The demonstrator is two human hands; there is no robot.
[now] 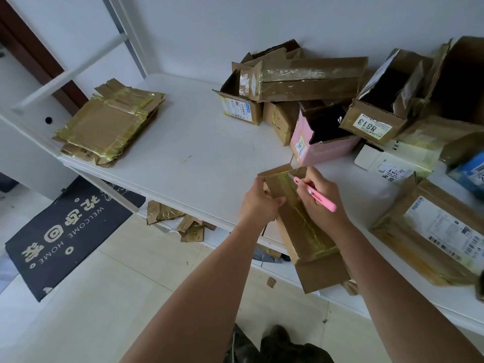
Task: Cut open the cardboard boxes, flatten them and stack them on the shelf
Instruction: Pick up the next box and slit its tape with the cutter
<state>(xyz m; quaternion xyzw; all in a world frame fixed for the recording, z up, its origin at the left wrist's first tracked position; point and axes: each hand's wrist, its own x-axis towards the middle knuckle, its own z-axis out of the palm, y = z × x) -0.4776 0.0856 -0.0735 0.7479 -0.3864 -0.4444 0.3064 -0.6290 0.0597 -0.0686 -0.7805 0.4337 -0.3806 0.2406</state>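
A long narrow cardboard box (pixel 303 226) with yellowish tape hangs over the front edge of the white shelf (pixel 188 163). My left hand (pixel 258 203) grips its left side near the far end. In my right hand (pixel 320 197) is a pink box cutter (pixel 318 195), its blade at the tape seam near the box's far end. A stack of flattened boxes (pixel 110 127) lies at the shelf's left end.
A heap of uncut boxes (pixel 309 82) fills the back right, among them a pink box (pixel 322 142) and one labelled 8813 (pixel 377 119). A flat labelled box (pixel 434 234) lies at my right. Cardboard scraps (pixel 180 221) sit on the lower level. A dark doormat (pixel 65 231) covers the floor.
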